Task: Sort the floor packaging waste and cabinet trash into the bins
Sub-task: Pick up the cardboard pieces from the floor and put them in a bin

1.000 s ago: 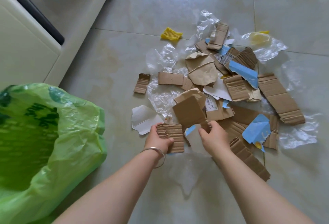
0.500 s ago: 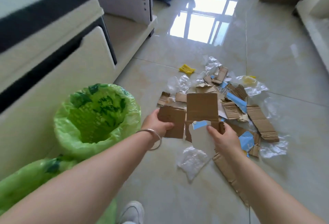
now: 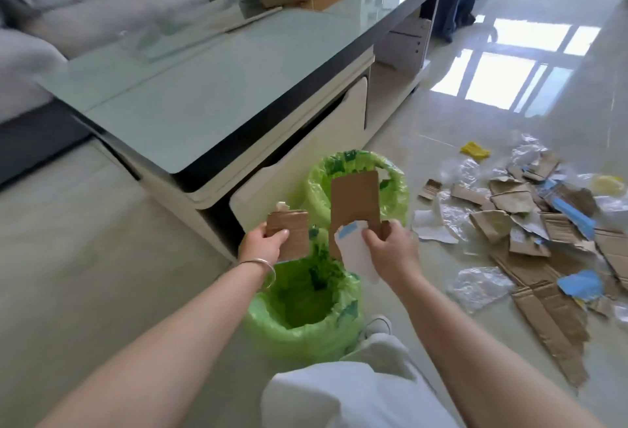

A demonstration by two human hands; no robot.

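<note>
Cardboard pieces [image 3: 355, 205] gripped in both hands' fingers [image 3: 370, 240] above the bins [image 3: 302, 305]; most floor scraps [image 3: 530, 223] remain unsorted.

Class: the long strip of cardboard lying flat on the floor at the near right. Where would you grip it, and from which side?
Take the long cardboard strip at its near, torn end, coming from above and pinching the edge. It lies flat on the tile, and its far end is tucked among other scraps; the near end looks free.
</note>
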